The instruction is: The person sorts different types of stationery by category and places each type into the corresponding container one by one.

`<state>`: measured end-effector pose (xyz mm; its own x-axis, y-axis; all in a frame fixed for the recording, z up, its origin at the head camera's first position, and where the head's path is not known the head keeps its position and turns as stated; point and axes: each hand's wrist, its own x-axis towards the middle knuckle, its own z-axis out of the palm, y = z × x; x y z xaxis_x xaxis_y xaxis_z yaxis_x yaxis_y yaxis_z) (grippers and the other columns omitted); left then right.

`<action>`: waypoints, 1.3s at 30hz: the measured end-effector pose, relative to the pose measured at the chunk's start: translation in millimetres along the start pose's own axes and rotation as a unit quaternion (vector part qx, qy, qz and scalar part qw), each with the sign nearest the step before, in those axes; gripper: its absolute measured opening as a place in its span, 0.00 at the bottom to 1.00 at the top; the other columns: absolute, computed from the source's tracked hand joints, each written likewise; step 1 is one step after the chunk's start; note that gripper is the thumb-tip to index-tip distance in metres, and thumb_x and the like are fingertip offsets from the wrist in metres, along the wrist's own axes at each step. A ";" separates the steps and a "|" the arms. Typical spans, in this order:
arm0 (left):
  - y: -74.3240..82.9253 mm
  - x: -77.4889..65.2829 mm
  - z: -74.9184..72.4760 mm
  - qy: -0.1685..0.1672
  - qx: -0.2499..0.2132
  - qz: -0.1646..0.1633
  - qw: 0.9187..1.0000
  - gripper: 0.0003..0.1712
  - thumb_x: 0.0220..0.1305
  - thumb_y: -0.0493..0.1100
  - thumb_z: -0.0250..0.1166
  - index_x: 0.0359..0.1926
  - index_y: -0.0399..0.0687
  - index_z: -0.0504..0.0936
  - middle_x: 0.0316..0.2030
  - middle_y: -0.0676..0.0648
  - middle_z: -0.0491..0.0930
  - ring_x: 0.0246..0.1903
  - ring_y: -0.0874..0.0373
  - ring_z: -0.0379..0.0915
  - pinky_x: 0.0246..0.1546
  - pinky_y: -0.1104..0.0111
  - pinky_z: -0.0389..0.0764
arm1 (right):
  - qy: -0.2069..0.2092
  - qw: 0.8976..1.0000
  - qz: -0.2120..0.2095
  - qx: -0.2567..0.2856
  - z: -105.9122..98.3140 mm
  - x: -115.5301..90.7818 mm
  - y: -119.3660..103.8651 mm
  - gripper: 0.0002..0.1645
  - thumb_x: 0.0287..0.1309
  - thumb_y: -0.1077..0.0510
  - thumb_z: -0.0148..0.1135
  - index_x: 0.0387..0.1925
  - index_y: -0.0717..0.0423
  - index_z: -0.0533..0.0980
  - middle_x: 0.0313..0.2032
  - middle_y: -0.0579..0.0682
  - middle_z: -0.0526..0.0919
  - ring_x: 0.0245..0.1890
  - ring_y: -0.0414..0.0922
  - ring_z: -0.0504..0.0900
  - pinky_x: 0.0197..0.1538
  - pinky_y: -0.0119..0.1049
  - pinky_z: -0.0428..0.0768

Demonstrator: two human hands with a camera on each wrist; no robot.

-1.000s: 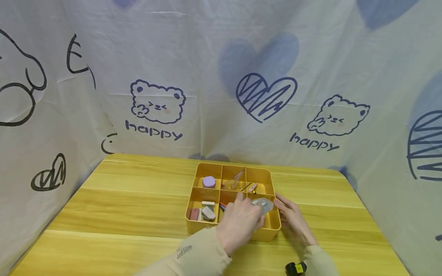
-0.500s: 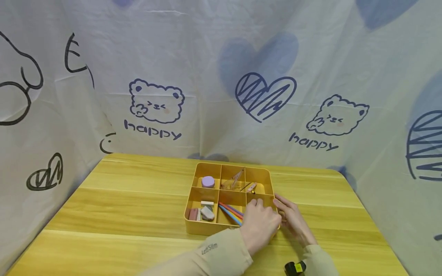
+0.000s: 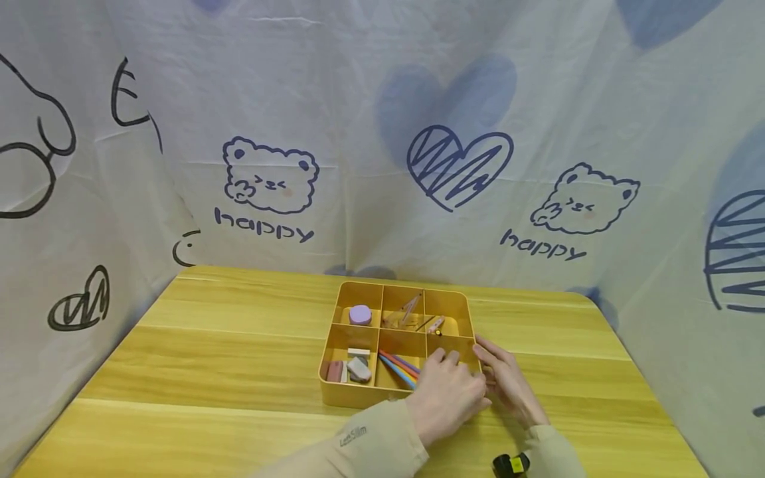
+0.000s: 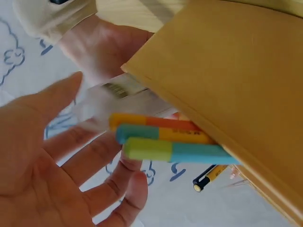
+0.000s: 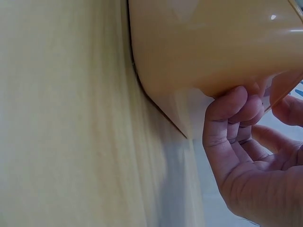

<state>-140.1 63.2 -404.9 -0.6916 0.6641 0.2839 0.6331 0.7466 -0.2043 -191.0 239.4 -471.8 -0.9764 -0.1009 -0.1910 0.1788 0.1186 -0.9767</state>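
Note:
A yellow compartment organizer box (image 3: 352,396) sits at the middle of the table. My left hand (image 3: 445,395) is over its front right compartment. In the left wrist view the fingers and thumb are spread, beside a blurred clear plastic item (image 4: 104,101) with a barcode. That item is hidden behind the hand in the head view. Several coloured pens (image 4: 199,153) lean in the front middle compartment, their ends above the rim. My right hand (image 3: 508,378) holds the box's right side, fingers curled against the outer wall (image 5: 203,42) and thumb near the rim.
Erasers (image 3: 358,368) fill part of the front left compartment. Behind them sits a purple rounded thing (image 3: 360,315). A clear set square (image 3: 406,312) and small stationery (image 3: 436,325) lie in the other back compartments. A printed cloth (image 3: 370,133) hangs behind the table.
My left hand has carried the clear plastic item rightward into the front right compartment and let go, then shifted back slightly. The pens came into view. My right hand stays at the box.

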 end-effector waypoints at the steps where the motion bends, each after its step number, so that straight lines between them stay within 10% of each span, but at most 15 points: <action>1: -2.9 -1.6 -1.2 0.013 -0.017 0.006 1.000 0.18 0.68 0.68 0.58 0.36 0.69 0.88 0.32 0.62 0.88 0.37 0.64 0.79 0.42 0.70 0.79 | 0.000 1.000 0.000 0.002 -0.1 -0.1 0.3 0.39 0.77 0.45 0.46 0.79 0.56 0.50 0.70 0.67 0.68 0.44 0.35 0.83 0.43 0.30 0.83; 8: -33.9 -17.5 -14.8 0.058 -0.213 0.008 0.975 0.21 0.74 0.61 0.54 0.52 0.60 0.87 0.52 0.58 0.87 0.50 0.60 0.80 0.58 0.63 0.80 | -0.004 1.000 -0.002 0.000 -0.8 -1.7 2.1 0.39 0.78 0.45 0.44 0.79 0.57 0.50 0.67 0.65 0.72 0.45 0.37 0.85 0.44 0.31 0.84; 15: -66.0 -47.3 -23.7 0.075 -0.455 -0.049 0.886 0.15 0.72 0.51 0.61 0.54 0.55 0.87 0.64 0.52 0.79 0.61 0.53 0.72 0.61 0.55 0.76 | -0.011 1.000 0.000 0.001 -3.7 -4.1 3.1 0.39 0.79 0.45 0.43 0.79 0.59 0.48 0.65 0.69 0.74 0.46 0.42 0.86 0.47 0.37 0.86; 22: -108.6 -66.2 -3.2 0.168 -0.478 -0.128 0.853 0.13 0.68 0.43 0.66 0.52 0.49 0.87 0.62 0.46 0.80 0.63 0.45 0.71 0.64 0.44 0.71 | 0.001 1.000 -0.003 -0.003 -4.3 -6.2 3.8 0.38 0.79 0.46 0.43 0.79 0.60 0.50 0.69 0.72 0.69 0.49 0.46 0.86 0.48 0.38 0.86; 29: -141.4 -84.1 19.0 0.179 -0.524 -0.203 0.807 0.15 0.69 0.41 0.65 0.54 0.44 0.85 0.65 0.40 0.77 0.69 0.39 0.67 0.70 0.38 0.64 | 0.017 0.999 -0.015 -0.031 -3.2 -9.1 4.1 0.37 0.79 0.49 0.43 0.78 0.64 0.51 0.68 0.75 0.68 0.54 0.55 0.84 0.49 0.41 0.86; 32: -148.6 -89.9 23.5 0.186 -0.526 -0.219 0.800 0.16 0.69 0.40 0.64 0.56 0.42 0.84 0.65 0.38 0.76 0.69 0.38 0.66 0.71 0.38 0.62 | 0.029 0.998 -0.029 -0.045 -2.3 -9.3 4.3 0.36 0.79 0.49 0.44 0.77 0.66 0.53 0.67 0.75 0.68 0.58 0.61 0.82 0.52 0.44 0.86; 39: -167.6 -96.7 36.3 0.244 -0.444 -0.236 0.830 0.17 0.68 0.36 0.64 0.57 0.37 0.82 0.63 0.34 0.76 0.68 0.34 0.66 0.71 0.38 0.62 | 0.070 0.991 -0.066 -0.097 -5.2 -9.5 7.0 0.33 0.78 0.51 0.48 0.74 0.65 0.60 0.61 0.72 0.76 0.47 0.48 0.87 0.44 0.33 0.86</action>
<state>-191.9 -124.7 -432.1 -0.8493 0.0503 0.5256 0.4883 0.4533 0.7457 -181.1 246.4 -476.2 -0.9994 0.0078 -0.0345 0.0352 0.3032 -0.9523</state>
